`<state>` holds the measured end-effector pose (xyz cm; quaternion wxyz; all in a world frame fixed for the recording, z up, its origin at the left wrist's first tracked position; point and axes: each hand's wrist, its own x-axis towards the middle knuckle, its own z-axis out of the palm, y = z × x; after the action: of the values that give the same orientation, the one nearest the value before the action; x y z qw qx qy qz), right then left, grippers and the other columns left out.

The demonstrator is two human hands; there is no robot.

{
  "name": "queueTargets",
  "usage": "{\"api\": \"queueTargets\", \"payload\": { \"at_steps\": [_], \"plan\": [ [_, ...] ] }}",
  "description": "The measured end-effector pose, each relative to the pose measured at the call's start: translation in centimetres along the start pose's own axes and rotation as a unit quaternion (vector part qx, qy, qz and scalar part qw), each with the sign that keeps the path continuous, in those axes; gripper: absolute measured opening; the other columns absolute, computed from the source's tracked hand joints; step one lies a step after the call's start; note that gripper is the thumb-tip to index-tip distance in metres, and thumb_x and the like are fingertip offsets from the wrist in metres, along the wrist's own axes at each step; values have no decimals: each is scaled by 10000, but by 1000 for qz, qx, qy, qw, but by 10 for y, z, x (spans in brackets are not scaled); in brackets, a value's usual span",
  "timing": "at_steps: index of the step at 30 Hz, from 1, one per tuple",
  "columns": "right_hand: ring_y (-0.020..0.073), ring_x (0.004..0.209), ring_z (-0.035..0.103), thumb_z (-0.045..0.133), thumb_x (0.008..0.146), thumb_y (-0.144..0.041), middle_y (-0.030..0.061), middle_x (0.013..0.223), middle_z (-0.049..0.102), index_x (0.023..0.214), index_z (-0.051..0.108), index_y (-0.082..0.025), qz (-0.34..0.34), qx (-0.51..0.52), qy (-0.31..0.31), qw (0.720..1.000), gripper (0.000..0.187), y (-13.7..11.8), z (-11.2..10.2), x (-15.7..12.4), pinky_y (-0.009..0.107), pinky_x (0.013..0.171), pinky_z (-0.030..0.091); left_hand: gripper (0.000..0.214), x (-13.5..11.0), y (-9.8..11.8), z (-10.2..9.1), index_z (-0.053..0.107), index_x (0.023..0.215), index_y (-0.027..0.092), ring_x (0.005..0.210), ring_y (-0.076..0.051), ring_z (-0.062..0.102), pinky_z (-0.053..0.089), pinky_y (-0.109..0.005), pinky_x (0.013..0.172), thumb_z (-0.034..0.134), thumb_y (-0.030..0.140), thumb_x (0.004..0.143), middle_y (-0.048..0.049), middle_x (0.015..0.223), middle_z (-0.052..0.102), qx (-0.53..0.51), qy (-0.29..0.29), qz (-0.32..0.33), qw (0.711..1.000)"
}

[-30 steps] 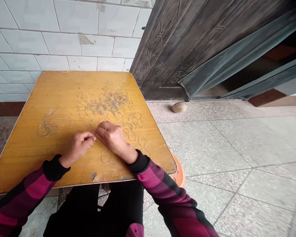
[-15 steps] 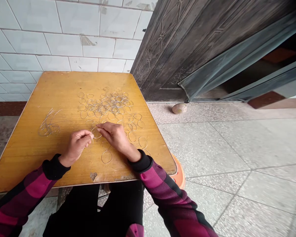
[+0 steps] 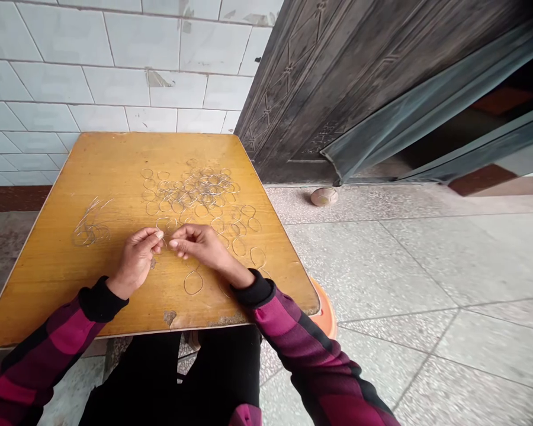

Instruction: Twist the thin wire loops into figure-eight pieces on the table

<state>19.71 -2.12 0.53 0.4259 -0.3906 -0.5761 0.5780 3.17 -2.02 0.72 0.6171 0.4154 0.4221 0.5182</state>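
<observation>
A thin wire [image 3: 164, 241] is pinched at the tips of the left hand's [image 3: 135, 259] thumb and forefinger; whether anything is gripped by the right hand [image 3: 204, 245], its thumb and fingers held close together, cannot be told. Wire rings [image 3: 204, 188] are heaped beyond both hands toward the worktop's [image 3: 115, 157] far edge, and loose wires [image 3: 89, 235] are bunched toward its left edge. The far edge is backed by a tiled wall [image 3: 119, 35]. Both forearms are extended over the near edge, hands angled inward.
</observation>
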Motion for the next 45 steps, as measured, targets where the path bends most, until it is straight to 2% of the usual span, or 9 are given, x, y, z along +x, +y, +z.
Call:
{"api": "queueTargets", "payload": {
  "at_steps": [4, 12, 16, 19, 22, 30, 38, 42, 45],
  "plan": [
    [77, 527, 573, 662, 803, -454, -15, 628, 605, 777, 640, -145, -18, -52, -21, 998, 310, 8, 15, -2, 199, 497, 473, 213, 1, 0, 2, 568, 618, 169, 560, -88, 448, 381, -237, 575, 723, 310, 655, 33, 579, 511, -29, -1, 1, 1000],
    [68, 499, 475, 589, 874, -295, -37, 552, 565, 748, 630, -158, -68, -203, 22, 977, 191, 7, 26, -4, 200, 531, 395, 178, 3, -3, 2, 574, 620, 164, 523, -71, 405, 352, -218, 530, 724, 259, 635, 42, 561, 494, -41, 15, 1, 999],
    [75, 527, 541, 584, 850, -269, -27, 594, 600, 773, 602, -154, -19, -125, 38, 991, 139, 12, 27, -2, 198, 538, 440, 196, 3, -1, 3, 545, 601, 168, 531, -76, 411, 352, -224, 538, 706, 272, 640, 41, 559, 481, -18, 18, 6, 1000],
    [78, 559, 593, 594, 834, -307, -11, 659, 629, 797, 597, -148, 32, -17, 22, 999, 163, 17, 29, 0, 200, 535, 488, 212, 4, 0, 4, 523, 587, 172, 531, -81, 409, 350, -230, 539, 686, 290, 652, 40, 554, 467, -1, 22, 11, 1000],
    [70, 559, 598, 618, 808, -315, -14, 680, 628, 788, 597, -149, 52, 28, 3, 998, 168, 20, 29, 2, 189, 518, 497, 217, 4, 2, 5, 505, 564, 175, 513, -78, 381, 336, -231, 526, 678, 275, 650, 51, 530, 428, 8, 26, 16, 1000],
    [71, 493, 557, 598, 770, -222, -48, 558, 579, 718, 581, -160, 8, -23, 0, 1000, 83, 19, 28, 0, 203, 522, 472, 202, 2, 4, 4, 524, 549, 171, 502, -72, 351, 310, -227, 507, 701, 242, 616, 58, 513, 410, -12, 31, 7, 999],
    [79, 505, 579, 572, 772, -222, -39, 593, 585, 723, 570, -156, 52, 12, 14, 998, 82, 11, 23, -2, 208, 516, 490, 240, 4, -2, 1, 619, 661, 161, 595, -99, 462, 375, -244, 604, 744, 365, 676, 16, 609, 544, -15, 12, 33, 999],
    [72, 512, 571, 525, 805, -211, -37, 617, 571, 738, 542, -164, 31, -40, 32, 998, 83, 5, 13, -3, 204, 531, 475, 277, 5, 1, -5, 680, 749, 149, 683, -116, 519, 404, -250, 666, 725, 421, 718, -25, 720, 625, 4, -3, 34, 999],
    [79, 519, 556, 489, 829, -194, -39, 586, 554, 735, 530, -172, 4, -121, 38, 992, 105, 2, 7, -5, 202, 540, 447, 220, 6, 2, -12, 693, 732, 145, 610, -88, 468, 377, -227, 599, 725, 363, 734, -8, 680, 611, 68, -10, 53, 996]
  ]
}}
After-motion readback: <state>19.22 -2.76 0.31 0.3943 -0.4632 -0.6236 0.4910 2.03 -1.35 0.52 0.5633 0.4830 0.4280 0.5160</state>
